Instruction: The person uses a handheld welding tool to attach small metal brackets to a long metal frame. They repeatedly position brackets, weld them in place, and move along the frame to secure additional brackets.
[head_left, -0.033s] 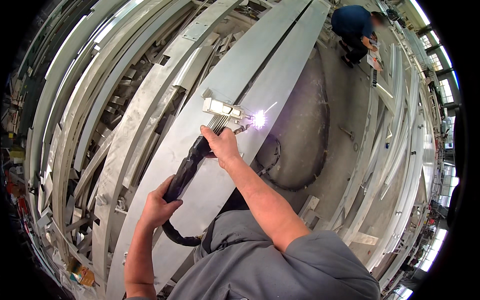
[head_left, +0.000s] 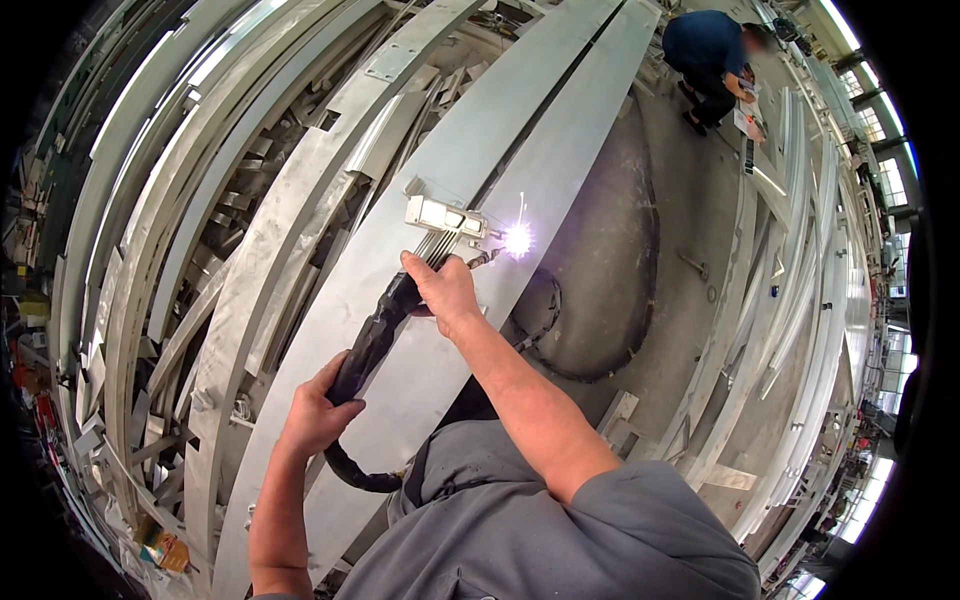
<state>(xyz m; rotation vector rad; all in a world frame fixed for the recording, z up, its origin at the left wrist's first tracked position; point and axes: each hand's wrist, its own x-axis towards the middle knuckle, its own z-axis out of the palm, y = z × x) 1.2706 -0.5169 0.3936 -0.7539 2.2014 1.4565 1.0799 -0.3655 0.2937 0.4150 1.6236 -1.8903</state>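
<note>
My right hand (head_left: 445, 290) is closed round the front of a welding torch (head_left: 400, 292), just behind its ribbed metal part. Lower down, my left hand (head_left: 320, 408) wraps round the torch's thick black-sheathed cable, thumb on top. A pale slotted metal block (head_left: 445, 216) sits at the torch's head; I cannot tell whether it belongs to the torch. At the tip burns a bright white-violet arc (head_left: 517, 239), near the right edge of a long flat grey metal plate (head_left: 545, 190). The glare hides the spot where tip and metal meet.
A second long plate (head_left: 440, 150) runs alongside, with a dark narrow gap between. Curved metal beams (head_left: 290, 190) and offcuts crowd the left. A black hose (head_left: 650, 250) loops across the floor. Another person (head_left: 705, 60) bends over beams at the far right.
The spark streak above the arc now points nearly straight up instead of up to the right. Both hands and the torch hold the same place.
</note>
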